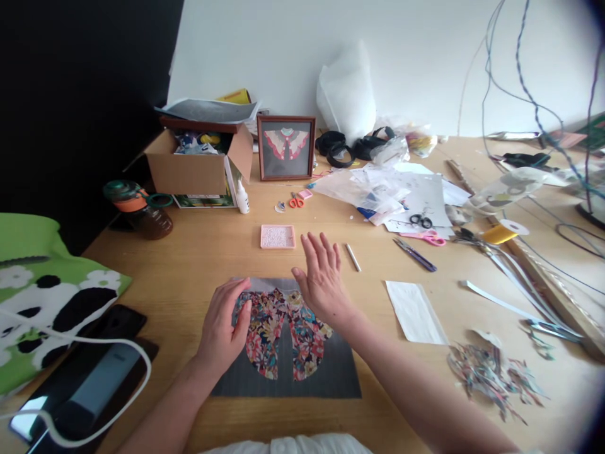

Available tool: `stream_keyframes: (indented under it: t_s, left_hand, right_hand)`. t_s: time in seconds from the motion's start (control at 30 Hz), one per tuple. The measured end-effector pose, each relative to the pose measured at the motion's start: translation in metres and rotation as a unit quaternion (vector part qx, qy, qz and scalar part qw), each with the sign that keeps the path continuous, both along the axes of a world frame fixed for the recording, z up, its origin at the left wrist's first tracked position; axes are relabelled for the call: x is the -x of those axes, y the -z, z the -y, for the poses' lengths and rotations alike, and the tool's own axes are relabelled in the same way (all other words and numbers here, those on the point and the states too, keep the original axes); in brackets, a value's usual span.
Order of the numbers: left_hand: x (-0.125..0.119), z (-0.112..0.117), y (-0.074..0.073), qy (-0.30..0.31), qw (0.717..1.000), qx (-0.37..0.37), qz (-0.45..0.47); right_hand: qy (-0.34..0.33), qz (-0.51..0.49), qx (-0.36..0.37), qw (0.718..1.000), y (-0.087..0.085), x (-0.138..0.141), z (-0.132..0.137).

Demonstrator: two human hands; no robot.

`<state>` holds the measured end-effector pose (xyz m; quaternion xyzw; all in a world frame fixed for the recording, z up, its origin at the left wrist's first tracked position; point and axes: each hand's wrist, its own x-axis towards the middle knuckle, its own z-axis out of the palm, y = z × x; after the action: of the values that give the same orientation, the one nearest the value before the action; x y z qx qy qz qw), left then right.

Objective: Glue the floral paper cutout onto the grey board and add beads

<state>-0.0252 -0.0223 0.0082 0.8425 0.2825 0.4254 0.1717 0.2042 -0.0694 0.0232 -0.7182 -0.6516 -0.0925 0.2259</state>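
Head view: left hand [221, 329] and right hand [322, 279] seemingly touch floral cutout [275, 337].

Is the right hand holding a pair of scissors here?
No, the right hand is open and empty above the floral cutout; the pink scissors lie well away.

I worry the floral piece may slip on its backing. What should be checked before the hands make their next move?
1. Floral cutout lies flat on the grey sheet: ok, no lifted edge shows.
2. Left hand steadies the cutout: ok, its fingers rest on the left half.
3. Right hand touches the cutout: cannot tell; it is open with fingers spread over the upper right edge.
4. Grey sheet fully on the table: ok, all its edges lie on the wood.
5. Paper scraps kept off the sheet: ok, they lie apart, to the right.
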Motion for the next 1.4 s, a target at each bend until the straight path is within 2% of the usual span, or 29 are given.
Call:
stream_keyframes:
  t_s: [0.17,0.3,0.4,0.5,0.67,0.77,0.93,1.13,1.27,1.33,1.4]
  left_hand:
    - [0.001,0.0,-0.001,-0.007,1.0,-0.007,0.0]
    - [0.001,0.001,-0.002,-0.009,1.0,-0.01,-0.005]
    - [0.001,0.001,-0.001,-0.009,1.0,-0.006,-0.013]
    - [0.002,0.001,0.0,-0.009,1.0,-0.008,-0.015]
    - [0.002,0.0,0.002,-0.008,1.0,-0.018,-0.019]
    - [0.001,0.0,0.004,-0.009,0.999,-0.019,-0.03]
    - [0.001,0.001,0.006,-0.015,0.999,-0.028,-0.029]
    - [0.002,-0.001,0.005,-0.027,0.999,-0.026,-0.021]
    - [0.004,0.002,0.001,-0.043,0.999,-0.003,0.03]
    - [0.005,0.006,-0.001,-0.056,0.995,0.029,0.083]
    - [0.007,0.012,-0.003,-0.07,0.985,0.068,0.145]
  right_hand:
    - [-0.047,0.007,0.098,0.994,0.039,0.01,-0.005]
    - [-0.047,-0.008,0.121,0.991,0.048,0.009,-0.006]
    - [-0.052,-0.033,0.13,0.99,0.042,0.007,-0.007]
    - [-0.056,-0.051,0.127,0.989,0.028,0.005,-0.006]
    - [-0.104,-0.014,0.095,0.99,0.004,0.013,0.009]
    - [-0.145,0.002,0.111,0.983,0.01,0.018,0.017]
    - [-0.143,-0.011,0.143,0.979,0.029,0.02,0.021]
    - [-0.147,-0.021,0.143,0.979,0.026,0.018,0.021]
    - [-0.13,-0.028,0.152,0.979,0.013,0.022,0.016]
    - [-0.134,-0.028,0.139,0.981,0.0,0.032,0.007]
    - [-0.166,-0.032,0.119,0.978,-0.013,0.05,-0.006]
